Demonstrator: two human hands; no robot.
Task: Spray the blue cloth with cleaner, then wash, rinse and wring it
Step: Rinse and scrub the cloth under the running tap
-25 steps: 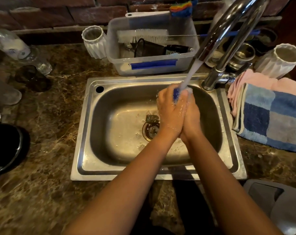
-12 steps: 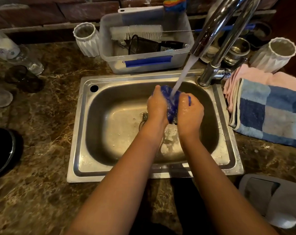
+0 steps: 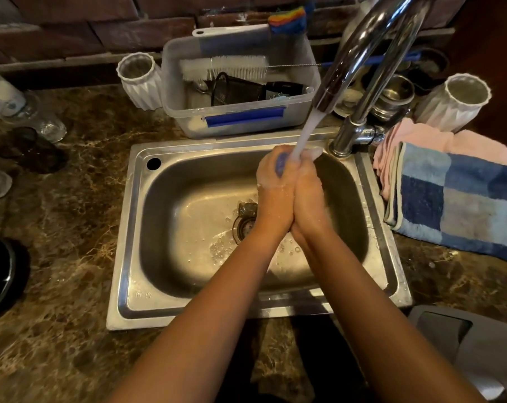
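Over the steel sink (image 3: 130, 228), my left hand (image 3: 274, 187) and my right hand (image 3: 310, 190) are pressed together, palm to palm, squeezing the blue cloth (image 3: 280, 165) between them. Only a narrow blue strip of the cloth shows at the top between the hands; the rest is hidden. A stream of water from the chrome tap (image 3: 359, 53) runs onto the tops of both hands. Both hands are wet, with some foam on them.
A clear plastic tub (image 3: 240, 117) with brushes stands behind the sink. White ribbed cups (image 3: 140, 80) (image 3: 455, 103) flank it. A folded blue checked towel (image 3: 461, 199) on a pink cloth (image 3: 420, 138) lies at the right. Bottles and dark objects sit on the left counter.
Half a second ago my hands were apart with the blue cloth bunched and showing between them; now they have closed together around it under the stream.
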